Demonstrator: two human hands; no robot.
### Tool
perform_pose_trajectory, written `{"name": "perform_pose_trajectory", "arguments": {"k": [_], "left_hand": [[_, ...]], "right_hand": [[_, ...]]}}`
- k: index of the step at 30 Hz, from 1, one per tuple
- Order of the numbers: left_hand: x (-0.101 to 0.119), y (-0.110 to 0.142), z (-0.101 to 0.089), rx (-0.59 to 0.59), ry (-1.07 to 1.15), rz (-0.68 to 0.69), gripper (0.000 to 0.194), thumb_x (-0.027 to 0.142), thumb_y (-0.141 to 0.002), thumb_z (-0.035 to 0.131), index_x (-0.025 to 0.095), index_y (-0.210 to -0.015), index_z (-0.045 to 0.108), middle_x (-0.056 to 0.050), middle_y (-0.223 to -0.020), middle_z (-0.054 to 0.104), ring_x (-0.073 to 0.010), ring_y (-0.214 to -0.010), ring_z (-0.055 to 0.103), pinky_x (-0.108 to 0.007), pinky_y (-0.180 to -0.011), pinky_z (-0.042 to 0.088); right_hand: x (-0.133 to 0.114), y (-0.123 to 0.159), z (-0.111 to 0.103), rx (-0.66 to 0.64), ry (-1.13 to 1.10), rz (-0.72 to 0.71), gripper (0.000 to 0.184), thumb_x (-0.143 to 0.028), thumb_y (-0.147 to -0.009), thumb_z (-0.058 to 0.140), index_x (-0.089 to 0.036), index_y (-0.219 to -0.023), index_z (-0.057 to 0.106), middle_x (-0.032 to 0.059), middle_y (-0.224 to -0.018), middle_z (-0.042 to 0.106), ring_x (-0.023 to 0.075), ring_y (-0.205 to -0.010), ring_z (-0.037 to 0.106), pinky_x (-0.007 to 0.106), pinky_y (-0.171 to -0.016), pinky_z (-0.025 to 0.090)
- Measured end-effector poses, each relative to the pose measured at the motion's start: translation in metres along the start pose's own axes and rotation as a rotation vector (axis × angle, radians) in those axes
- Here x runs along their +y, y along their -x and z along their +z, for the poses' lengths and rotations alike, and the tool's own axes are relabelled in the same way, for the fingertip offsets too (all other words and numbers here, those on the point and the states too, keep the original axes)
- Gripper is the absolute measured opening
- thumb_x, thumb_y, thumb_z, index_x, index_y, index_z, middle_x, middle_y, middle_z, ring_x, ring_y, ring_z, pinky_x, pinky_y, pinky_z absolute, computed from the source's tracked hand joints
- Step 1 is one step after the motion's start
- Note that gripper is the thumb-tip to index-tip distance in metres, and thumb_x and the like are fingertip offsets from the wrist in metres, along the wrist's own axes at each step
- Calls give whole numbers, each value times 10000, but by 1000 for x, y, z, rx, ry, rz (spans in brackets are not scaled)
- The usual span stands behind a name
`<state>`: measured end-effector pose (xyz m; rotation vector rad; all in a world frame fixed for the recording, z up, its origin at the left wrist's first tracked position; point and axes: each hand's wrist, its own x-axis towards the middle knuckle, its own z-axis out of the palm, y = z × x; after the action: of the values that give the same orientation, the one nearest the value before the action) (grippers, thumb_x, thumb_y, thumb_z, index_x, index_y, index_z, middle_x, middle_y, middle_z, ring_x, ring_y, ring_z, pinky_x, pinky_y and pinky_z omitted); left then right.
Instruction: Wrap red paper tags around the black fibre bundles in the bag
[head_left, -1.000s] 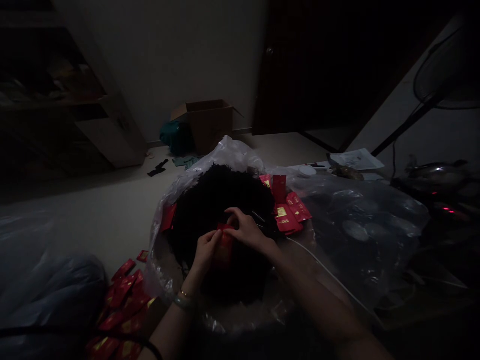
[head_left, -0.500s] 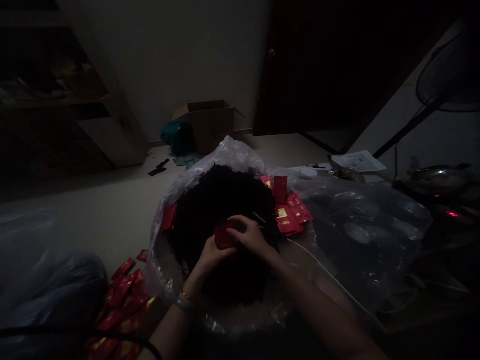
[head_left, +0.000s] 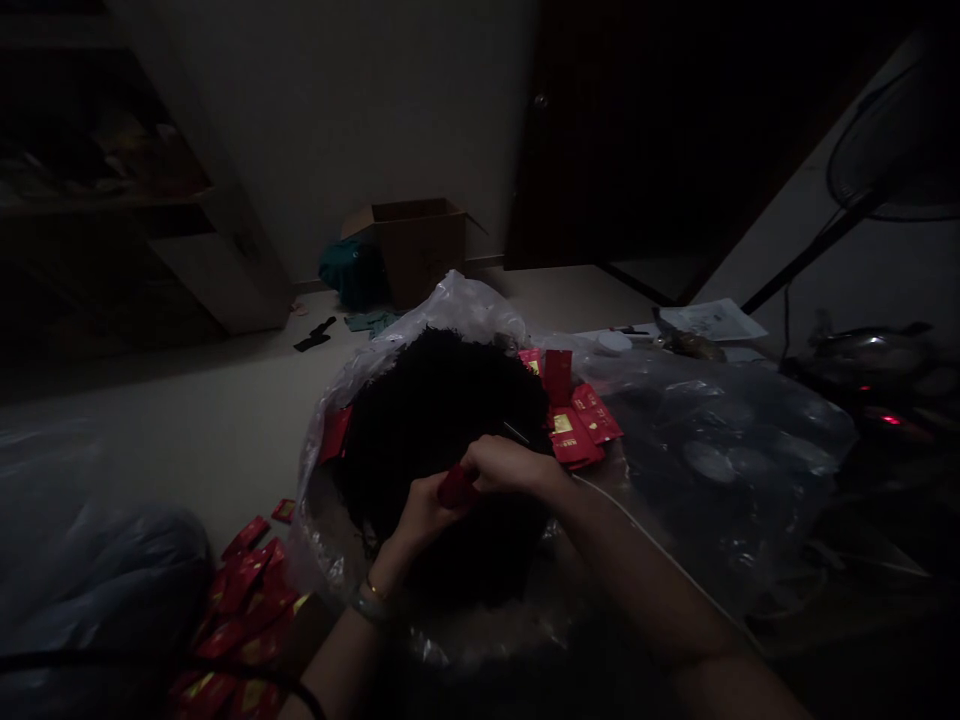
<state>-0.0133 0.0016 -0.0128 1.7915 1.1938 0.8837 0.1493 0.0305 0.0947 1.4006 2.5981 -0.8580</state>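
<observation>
Both of my hands meet over a heap of black, shredded-looking loose stuff in a round container lined with clear plastic. My left hand, with bangles on its wrist, is closed around a small red packet, held upright. My right hand is at the packet's upper right edge, its fingers bent down and partly hidden behind it. A thin shiny stick pokes out of the heap just beyond my right hand. More red packets with gold print lie at the container's right rim.
A pile of red packets lies at lower left beside a dark bundle in plastic. Clear plastic sheeting and a white cord are at right. Behind stand a cardboard box and a fan.
My hands have tipped the red packet from facing me to seen from its top. My right hand has turned over, fingers now down at the packet's edge. The heap looks the same.
</observation>
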Motion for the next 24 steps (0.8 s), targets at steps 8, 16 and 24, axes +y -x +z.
{"name": "perform_pose_trajectory", "arguments": {"k": [8, 16, 24], "left_hand": [[1, 0, 1, -12, 133, -91, 216, 297, -606, 722, 114, -677, 632, 33, -564, 524, -75, -507, 409, -187, -483, 321], [7, -1, -1, 18, 316, -227, 328, 303, -489, 796, 104, -701, 645, 25, -560, 554, -83, -501, 436, -193, -475, 347], [11, -4, -4, 177, 392, -284, 307, 294, -459, 786, 119, -646, 618, 41, -525, 548, -80, -488, 436, -203, -487, 365]], "right_hand": [[6, -1, -1, 90, -204, -17, 219, -199, -682, 633, -213, -863, 757, 17, -765, 730, 163, -670, 645, 202, -553, 384], [20, -6, -1, 253, -453, -130, 151, -258, -731, 630, -163, -791, 732, 15, -745, 696, 140, -680, 613, 206, -593, 421], [32, 0, 9, 613, -534, -89, 227, -277, -773, 631, -192, -978, 678, 58, -997, 648, 168, -888, 600, 283, -758, 469]]}}
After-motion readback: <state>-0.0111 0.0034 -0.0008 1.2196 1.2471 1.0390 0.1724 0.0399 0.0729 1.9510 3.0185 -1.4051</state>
